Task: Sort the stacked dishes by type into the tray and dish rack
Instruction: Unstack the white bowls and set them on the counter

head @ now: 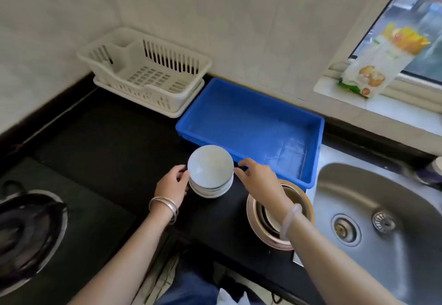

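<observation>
A stack of white bowls (210,172) stands on the black counter just in front of the blue tray (251,123). My left hand (173,184) touches the stack's left side with curled fingers. To the right of the stack, my right hand (257,178) hovers with fingers spread and holds nothing. Under my right wrist sits a stack of metal plates and dishes (267,221) with a shiny rim. The white dish rack (146,72) stands in the back corner. Both the tray and the rack hold nothing.
A steel sink (373,221) lies at the right. A gas stove with a dark pan (26,228) is at the left. A food packet (380,65) leans on the window sill. The tiled wall runs behind the rack and tray.
</observation>
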The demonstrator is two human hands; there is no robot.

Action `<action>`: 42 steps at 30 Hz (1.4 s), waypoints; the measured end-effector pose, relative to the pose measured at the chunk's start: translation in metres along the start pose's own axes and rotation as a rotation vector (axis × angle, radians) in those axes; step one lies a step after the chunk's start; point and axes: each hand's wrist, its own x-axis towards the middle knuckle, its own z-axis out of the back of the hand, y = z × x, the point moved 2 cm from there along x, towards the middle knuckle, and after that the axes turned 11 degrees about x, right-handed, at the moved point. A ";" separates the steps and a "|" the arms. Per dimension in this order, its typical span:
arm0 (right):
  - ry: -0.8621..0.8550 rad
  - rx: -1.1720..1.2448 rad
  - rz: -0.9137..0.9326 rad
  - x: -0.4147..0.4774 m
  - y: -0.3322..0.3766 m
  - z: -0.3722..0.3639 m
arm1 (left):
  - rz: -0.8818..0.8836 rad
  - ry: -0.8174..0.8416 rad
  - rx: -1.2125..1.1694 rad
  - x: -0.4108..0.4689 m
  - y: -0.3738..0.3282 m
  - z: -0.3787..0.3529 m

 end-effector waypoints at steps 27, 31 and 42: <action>-0.176 0.011 -0.040 0.031 0.013 0.002 | 0.064 0.081 0.011 0.034 -0.005 -0.009; -0.216 0.037 -0.046 0.030 0.011 0.016 | 0.021 0.009 0.150 0.035 -0.016 -0.009; -0.212 0.097 -0.056 0.024 0.016 0.029 | -0.025 -0.099 0.060 0.035 -0.019 0.001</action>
